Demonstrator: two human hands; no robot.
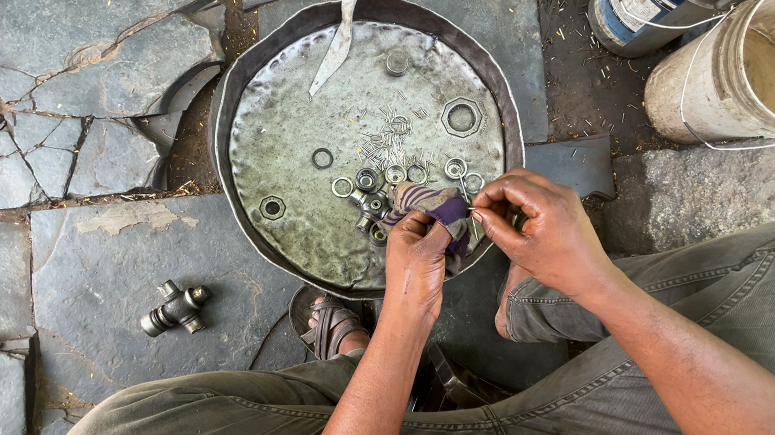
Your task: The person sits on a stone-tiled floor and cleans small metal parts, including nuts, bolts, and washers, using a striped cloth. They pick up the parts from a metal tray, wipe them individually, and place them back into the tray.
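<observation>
Person squats over a round dented metal pan [297,149] on a cracked stone floor [103,278]. Left hand [417,259] is clenched around a striped purple rag [432,209], at the pan's 5 o'clock rim. Right hand [540,226] pinches a small thin metal part [467,198], too small to identify, fingertips pressed on it right against the rag. Both hands meet just over the pan edge.

In the pan: a cluster of rings and bearing cups [383,183] around 6 o'clock of centre, loose needle rollers [381,138] mid-pan, a large hex nut [461,117] at 3 o'clock, a smaller hex nut [272,207] at 8 o'clock, and a flat metal blade [338,43] leaning on the 12 o'clock rim.

Outside the pan: a cross-shaped joint piece [174,309] on the stone at 8 o'clock, well apart; two buckets [733,17] lying at 2 o'clock.

Judgement: wiping a small part clean. To do it well, keep the work above the pan so a slip drops inside, keep the pinch firm, rotate the part through the rag fold, and use a clean patch of cloth.
</observation>
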